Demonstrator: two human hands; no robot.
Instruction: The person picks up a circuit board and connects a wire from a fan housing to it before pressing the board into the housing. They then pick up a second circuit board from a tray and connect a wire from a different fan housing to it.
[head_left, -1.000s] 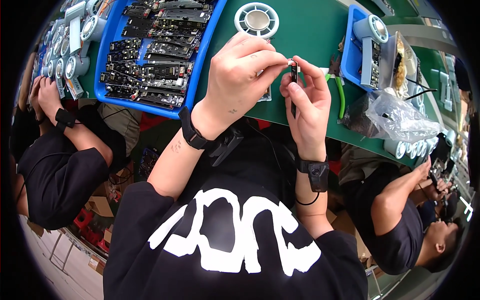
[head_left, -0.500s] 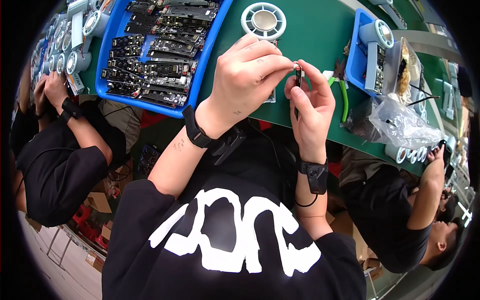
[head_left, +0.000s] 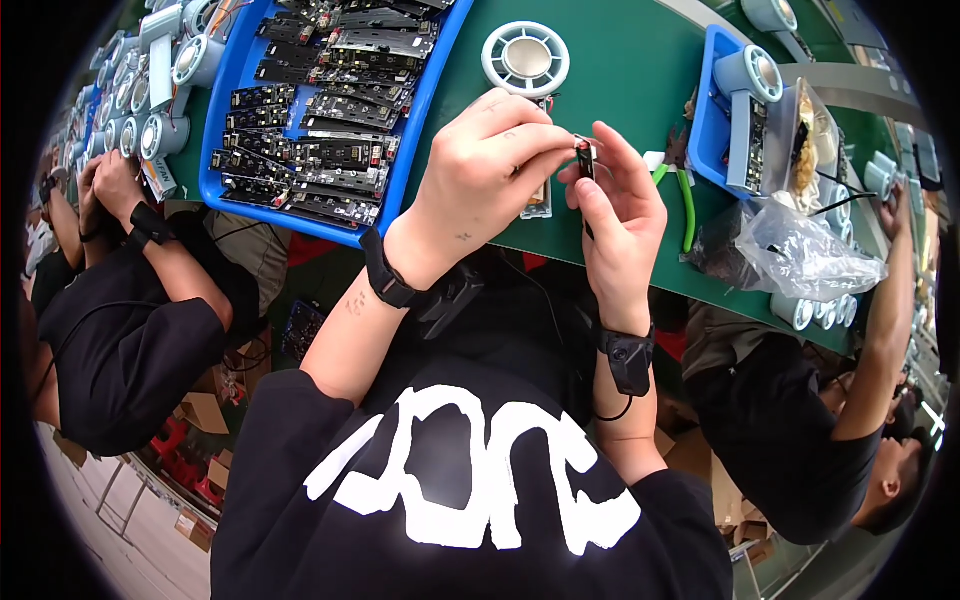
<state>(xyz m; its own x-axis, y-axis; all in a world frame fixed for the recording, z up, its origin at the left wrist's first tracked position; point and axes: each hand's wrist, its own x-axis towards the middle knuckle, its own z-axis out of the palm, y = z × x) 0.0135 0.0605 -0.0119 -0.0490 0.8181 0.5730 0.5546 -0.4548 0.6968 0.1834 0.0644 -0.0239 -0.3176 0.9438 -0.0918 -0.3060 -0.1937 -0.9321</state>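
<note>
Board (head_left: 587, 195), slim and dark, stands nearly upright in front of the person, above the near edge of the green table (head_left: 620, 70). The right hand (head_left: 620, 220) is partly closed around it, thumb on the near side and curled fingers behind; the index finger is raised clear of the upper end. The left hand (head_left: 490, 150) is closed to a fingertip pinch at that upper end, beside a small red and white detail. The fingertips hide the pinched item, which appears to be a thin wire or connector.

Beyond the left hand, a fan unit (head_left: 526, 57) lies on the table with its round grille facing up. To the left, a blue tray (head_left: 418, 130) contains rows of circuit boards (head_left: 340, 150). To the right of the right hand lie green-handled pliers (head_left: 688, 210). Farther right, a small blue bin (head_left: 710, 120) holds a pale blue fan housing (head_left: 748, 75), and a clear plastic bag (head_left: 810, 250) rests near the table edge
</note>
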